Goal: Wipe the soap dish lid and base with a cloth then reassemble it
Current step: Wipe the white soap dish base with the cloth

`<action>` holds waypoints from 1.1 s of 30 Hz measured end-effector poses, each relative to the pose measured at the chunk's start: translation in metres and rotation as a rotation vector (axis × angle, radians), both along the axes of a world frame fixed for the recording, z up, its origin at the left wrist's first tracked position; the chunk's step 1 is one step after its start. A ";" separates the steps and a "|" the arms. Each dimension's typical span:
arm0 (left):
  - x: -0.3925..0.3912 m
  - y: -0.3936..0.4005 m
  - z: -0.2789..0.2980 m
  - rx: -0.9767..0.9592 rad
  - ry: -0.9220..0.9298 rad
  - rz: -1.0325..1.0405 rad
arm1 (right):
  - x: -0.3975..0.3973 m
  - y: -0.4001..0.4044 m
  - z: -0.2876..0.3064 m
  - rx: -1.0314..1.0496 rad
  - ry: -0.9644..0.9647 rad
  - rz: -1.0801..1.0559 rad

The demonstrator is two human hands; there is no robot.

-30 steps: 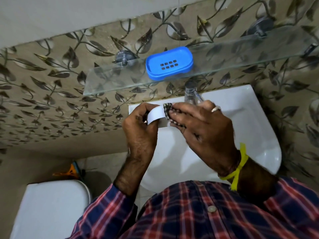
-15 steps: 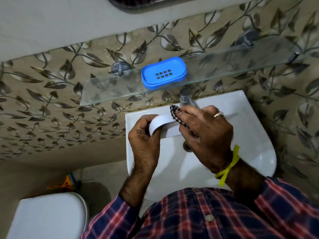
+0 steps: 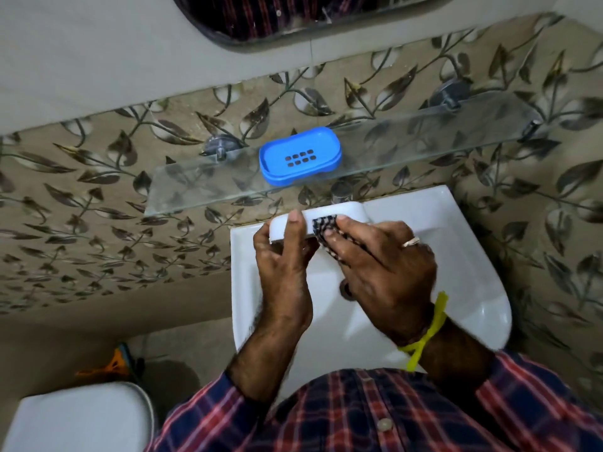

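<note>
Your left hand (image 3: 282, 256) grips the white soap dish piece (image 3: 321, 220) by its left end, thumb on top, over the sink (image 3: 456, 256). A sec ago you held it edge-up; now it's turned w/ its long side facing you. Your right hand (image 3: 385, 272) pinches the checked cloth (image 3: 323, 228) & presses it on the piece's middle, so wiping looks approx halfway. The blue tray (image 3: 300, 156) sits on the glass shelf (image 3: 202, 187), not yet wiped, not yet put back together.
</note>
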State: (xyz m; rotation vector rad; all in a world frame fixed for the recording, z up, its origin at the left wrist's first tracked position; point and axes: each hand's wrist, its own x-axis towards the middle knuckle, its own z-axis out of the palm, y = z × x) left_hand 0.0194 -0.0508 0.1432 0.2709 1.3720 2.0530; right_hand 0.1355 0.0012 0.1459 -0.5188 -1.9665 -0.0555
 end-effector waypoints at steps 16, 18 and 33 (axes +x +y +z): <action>-0.022 0.001 -0.007 0.112 0.075 -0.015 | 0.008 0.011 -0.007 -0.453 0.072 0.231; -0.023 0.003 0.003 0.100 -0.005 -0.043 | 0.016 0.010 -0.014 -0.445 -0.008 0.280; -0.011 -0.007 0.000 0.068 -0.243 -0.447 | -0.019 0.009 0.041 -0.490 -0.284 0.171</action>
